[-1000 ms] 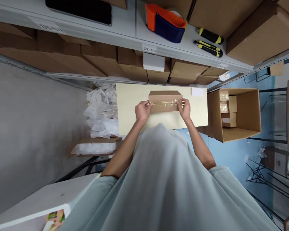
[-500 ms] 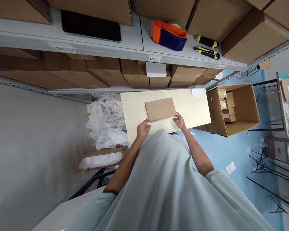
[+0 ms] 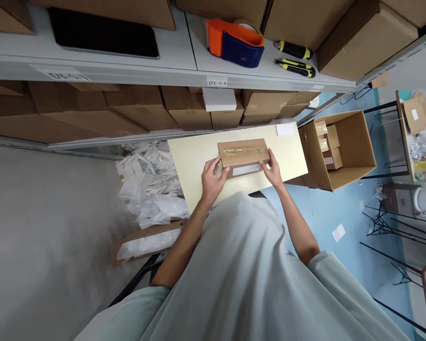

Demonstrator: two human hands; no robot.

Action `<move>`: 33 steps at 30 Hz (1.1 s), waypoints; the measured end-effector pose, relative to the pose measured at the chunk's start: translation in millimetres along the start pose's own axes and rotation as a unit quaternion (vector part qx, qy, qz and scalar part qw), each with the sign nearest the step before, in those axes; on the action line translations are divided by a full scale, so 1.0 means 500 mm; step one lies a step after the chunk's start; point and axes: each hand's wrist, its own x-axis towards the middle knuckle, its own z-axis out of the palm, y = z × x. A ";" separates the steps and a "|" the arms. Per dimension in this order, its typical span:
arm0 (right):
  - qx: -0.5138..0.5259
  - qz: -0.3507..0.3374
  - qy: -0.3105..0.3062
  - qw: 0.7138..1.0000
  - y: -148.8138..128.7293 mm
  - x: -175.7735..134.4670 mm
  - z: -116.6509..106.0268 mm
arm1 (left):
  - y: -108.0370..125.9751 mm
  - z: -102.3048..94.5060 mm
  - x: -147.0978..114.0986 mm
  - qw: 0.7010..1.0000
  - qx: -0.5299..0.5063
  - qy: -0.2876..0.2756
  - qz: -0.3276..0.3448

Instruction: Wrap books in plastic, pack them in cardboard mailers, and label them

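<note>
A small cardboard box [image 3: 243, 154] is tilted above the pale yellow tabletop [image 3: 195, 163]. Clear tape runs along its upper face, and a white label shows on the side towards me. My left hand [image 3: 213, 179] grips its left end, thumb at the near side and fingers round the corner. At the right end, my right hand [image 3: 271, 168] holds it in the same way. Whether the box's lower edge touches the tabletop, I cannot tell. A white paper slip [image 3: 285, 129] lies at the table's far right corner.
To the right stands a large open carton [image 3: 355, 147] with several small boxes inside. Behind the table, a shelf [image 3: 184, 73] bears cartons, a black phone [image 3: 104, 33], an orange-and-blue tape dispenser [image 3: 236, 42] and two utility knives [image 3: 295, 59]. White plastic bags [image 3: 152, 180] are heaped at left.
The box has turned, so a taped face and a labelled side now show in place of its plain face. Both hands have closed on its ends. The view has shifted slightly.
</note>
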 end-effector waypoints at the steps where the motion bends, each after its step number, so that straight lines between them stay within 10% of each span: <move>1: -0.011 0.012 -0.003 1.000 0.001 0.010 -0.003 | -0.001 0.015 0.006 1.000 -0.020 -0.004 -0.004; 12: -0.061 0.072 -0.162 0.982 0.048 0.162 0.062 | -0.056 0.071 0.103 0.953 0.171 0.086 -0.236; 16: -0.001 0.064 -0.199 0.978 0.118 0.202 0.028 | -0.032 0.131 0.135 0.938 0.224 0.186 -0.187; 20: 0.030 0.086 -0.071 0.993 0.246 0.278 -0.086 | 0.037 0.309 0.173 0.976 0.173 0.126 -0.042; 25: 0.031 0.132 0.097 0.986 0.421 0.429 -0.211 | 0.055 0.603 0.275 0.988 0.081 -0.016 -0.130; 29: 0.016 0.142 0.112 0.983 0.504 0.522 -0.209 | -0.010 0.759 0.368 0.975 0.074 -0.014 -0.210; 33: 0.007 0.138 0.095 0.986 0.522 0.552 -0.169 | -0.061 0.831 0.408 0.972 0.075 0.010 -0.221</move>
